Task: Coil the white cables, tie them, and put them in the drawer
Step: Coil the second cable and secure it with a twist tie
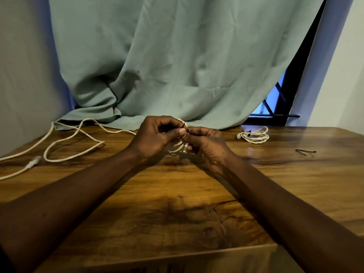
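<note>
While you are holding the coil (175, 148) up off the counter (177, 203) between both hands, you are keeping its loops bunched so they are not springing apart as the tie (183, 126) is going on. Your left hand (155, 138) is wrapping around the coil from the left, its fingers (182, 131) clamped on the loops and on what looks like the dark tie at the top. Your right hand (206, 148) is coming in from the other side, fingers pinched together on the same spot, probably feeding or twisting the tie's end; the exact hold is hidden. You are working at mid-counter, near the curtain (177, 66), so both wrists are staying clear of the wood. A tied coil (254, 135) is lying well to the right, likely set aside until it goes away. A spare tie (305, 151) is waiting farther right, within reach. The loose cable (74, 140) is sprawling on the left, not yet coiled. No drawer is showing, so stowing is looking some way off
</note>
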